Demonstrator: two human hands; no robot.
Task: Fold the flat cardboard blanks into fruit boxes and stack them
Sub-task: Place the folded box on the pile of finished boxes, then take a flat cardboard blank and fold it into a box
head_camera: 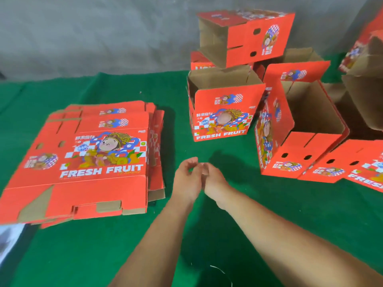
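Both bare hands meet at frame centre over green cloth (103, 255): left hand (186, 179) & right hand (213, 181) w/ fingers loosely curled, tips touching; can't tell if pinching anything. Flat red cardboard blanks (93, 158) stacked mid-left; folded red fruit boxes (223, 112) piled upper right.

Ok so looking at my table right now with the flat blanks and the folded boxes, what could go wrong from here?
1. The top box sits tilted and skewed on the boxes below, so adding more could topple it.
2. The stack of flat blanks is fanned unevenly and reaches the table's near left edge; pulling one may drag others off.
3. Both hands, left and right, meet mid-table holding no blank, while folded boxes crowd the right side, leaving little folding room.
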